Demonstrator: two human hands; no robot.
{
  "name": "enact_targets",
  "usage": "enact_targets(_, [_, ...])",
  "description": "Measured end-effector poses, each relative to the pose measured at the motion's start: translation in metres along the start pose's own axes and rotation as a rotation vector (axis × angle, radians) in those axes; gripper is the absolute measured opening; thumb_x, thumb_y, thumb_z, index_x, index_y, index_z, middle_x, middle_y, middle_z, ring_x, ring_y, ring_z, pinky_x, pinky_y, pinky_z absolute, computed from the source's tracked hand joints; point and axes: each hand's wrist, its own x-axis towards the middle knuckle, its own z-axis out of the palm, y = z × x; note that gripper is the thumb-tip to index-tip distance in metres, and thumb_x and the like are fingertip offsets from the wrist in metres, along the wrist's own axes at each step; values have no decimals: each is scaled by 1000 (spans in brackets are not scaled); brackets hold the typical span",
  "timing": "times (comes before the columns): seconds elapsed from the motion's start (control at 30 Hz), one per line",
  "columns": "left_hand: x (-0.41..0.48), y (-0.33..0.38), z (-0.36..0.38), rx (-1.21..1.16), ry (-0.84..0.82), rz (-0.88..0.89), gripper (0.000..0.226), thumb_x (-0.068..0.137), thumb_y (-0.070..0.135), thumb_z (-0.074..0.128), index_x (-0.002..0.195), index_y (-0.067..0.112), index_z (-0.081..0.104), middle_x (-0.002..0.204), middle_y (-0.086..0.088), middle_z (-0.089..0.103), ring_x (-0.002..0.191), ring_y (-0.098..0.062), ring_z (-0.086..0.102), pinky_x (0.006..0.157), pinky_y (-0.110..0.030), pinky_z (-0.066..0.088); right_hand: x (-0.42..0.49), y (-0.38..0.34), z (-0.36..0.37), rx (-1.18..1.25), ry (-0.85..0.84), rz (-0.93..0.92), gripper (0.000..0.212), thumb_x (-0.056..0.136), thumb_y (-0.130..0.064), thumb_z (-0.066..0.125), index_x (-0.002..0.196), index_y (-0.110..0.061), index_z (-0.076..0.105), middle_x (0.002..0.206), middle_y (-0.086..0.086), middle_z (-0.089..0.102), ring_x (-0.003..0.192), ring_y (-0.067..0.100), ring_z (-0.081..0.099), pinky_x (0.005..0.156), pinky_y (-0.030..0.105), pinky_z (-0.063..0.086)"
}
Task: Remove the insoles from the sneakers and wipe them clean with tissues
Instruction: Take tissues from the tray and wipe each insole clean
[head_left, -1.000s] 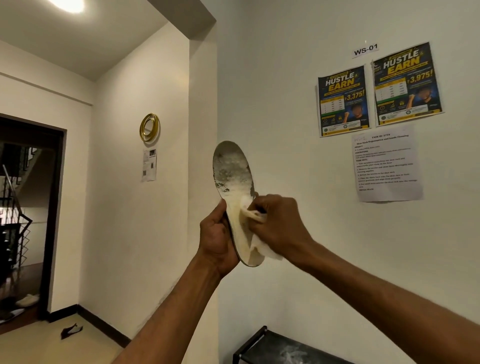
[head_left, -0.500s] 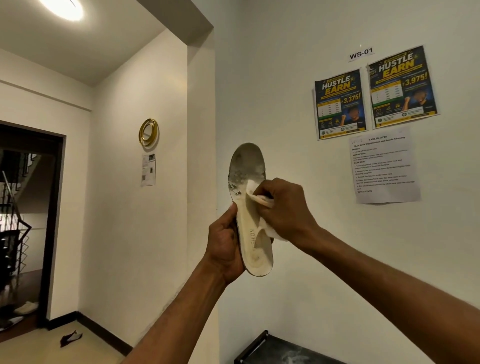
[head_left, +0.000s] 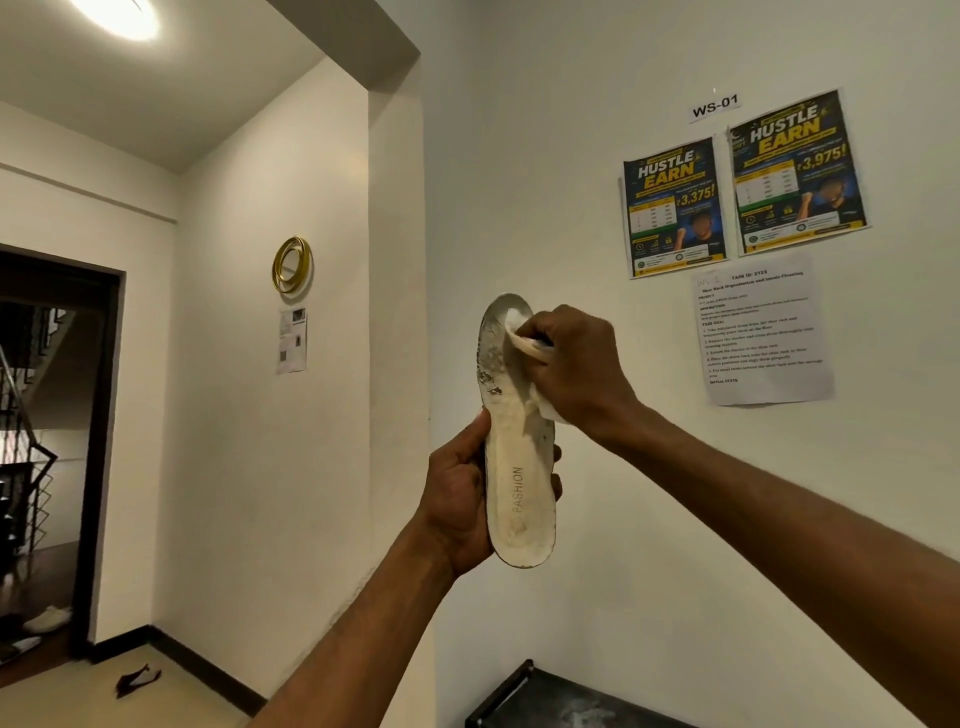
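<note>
1. The insole (head_left: 519, 467) is up in the air in front of a white wall (head_left: 597, 519), about in the middle of the view.
2. Its long side stands almost straight up. The toe end points up and leans a little to the left. The heel end points down.
3. The top face looks at the camera. The word FASHION runs along the heel part. The heel part is cream. The toe part is grey and dirty.
4. The left hand (head_left: 457, 499) holds the heel half. Its thumb lies on the left edge and its fingers curl round the back, with the tips peeking out on the right edge.
5. The right hand (head_left: 571, 364) has its fingers curled tight on a white tissue (head_left: 525, 347). It presses the tissue on the toe part of the insole.
6. One second ago the tissue is low on the insole, near the middle. Half a second ago it is a bit higher. Now it is up by the toe end.
7. More of the heel part shows now, and the word on it can be read.
8. On the wall are two dark posters (head_left: 672, 208), a white paper sheet (head_left: 763, 332) and a gold ring (head_left: 292, 265).
9. A black rack (head_left: 540, 696) sits low by the wall.
</note>
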Motion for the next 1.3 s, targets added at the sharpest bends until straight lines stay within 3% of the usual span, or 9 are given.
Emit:
enact_targets(0.1, [-1, -2, 1, 34, -5, -25, 59, 101, 52, 42, 136, 9, 62, 118, -16, 63, 101, -31, 59, 89, -45, 45, 9, 5, -6, 23, 113, 97, 13, 82, -16, 76, 95, -12, 76, 85, 5, 70, 68, 7, 55, 59, 4, 31])
enact_targets(0.23, [-2, -4, 1, 51, 5, -38, 61, 100, 53, 43, 139, 9, 60, 123, -18, 61, 100, -31, 60, 89, -46, 46, 8, -7, -4, 14, 21, -35, 20, 79, -11, 79, 98, -8, 75, 86, 7, 68, 70, 10, 57, 62, 4, 31])
enact_targets(0.33, [-2, -4, 1, 73, -18, -35, 61, 101, 52, 41, 143, 10, 56, 134, -15, 58, 104, -29, 58, 89, -46, 45, 18, -1, -6, 37, 125, 71, 18, 80, -15, 79, 96, -8, 76, 88, 9, 71, 72, 11, 58, 61, 5, 34])
enact_targets(0.5, [-2, -4, -2, 66, 47, -38, 60, 98, 54, 45, 131, 10, 67, 117, -19, 64, 100, -32, 61, 88, -46, 46, 11, -11, 4, 27, -18, -43, 18, 80, -11, 78, 97, -9, 76, 90, 7, 69, 75, 13, 61, 66, 20, 48])
enact_targets(0.6, [-2, -4, -4, 66, 58, -30, 60, 98, 55, 45, 133, 10, 65, 118, -19, 63, 100, -32, 61, 89, -47, 46, 15, -9, 2, 69, 76, 59, 18, 80, -17, 79, 96, -11, 77, 89, 6, 71, 73, 10, 59, 62, 11, 42])
enact_targets(0.8, [-3, -1, -10, 65, 117, 7, 57, 97, 54, 45, 121, 10, 73, 117, -20, 65, 98, -33, 63, 89, -46, 48, 2, -27, 6, 143, -45, -21, 13, 77, -11, 80, 90, -10, 78, 87, 4, 73, 69, 3, 54, 60, 0, 36])
enact_targets(1.03, [-4, 4, -15, 42, 138, 51, 54, 98, 52, 48, 119, 9, 72, 112, -23, 65, 91, -35, 64, 85, -47, 49, -8, -40, 16, 168, -130, -21, 14, 80, -15, 78, 94, -13, 79, 90, 2, 75, 73, 6, 63, 61, -1, 38])
enact_targets(1.17, [-2, 7, -17, 7, 151, 85, 52, 98, 52, 48, 124, 13, 69, 108, -19, 68, 90, -35, 63, 84, -46, 50, -13, -41, 19, 225, -93, 39, 13, 82, -21, 77, 92, -13, 79, 88, -1, 76, 70, 3, 63, 67, 10, 51])
enact_targets(1.3, [0, 11, -16, -40, 141, 121, 47, 100, 51, 45, 119, 17, 72, 104, -14, 68, 88, -32, 62, 83, -45, 48, -17, -45, 20, 259, -138, 67, 15, 81, -21, 77, 95, -15, 79, 90, -1, 76, 72, 2, 63, 62, -1, 42])
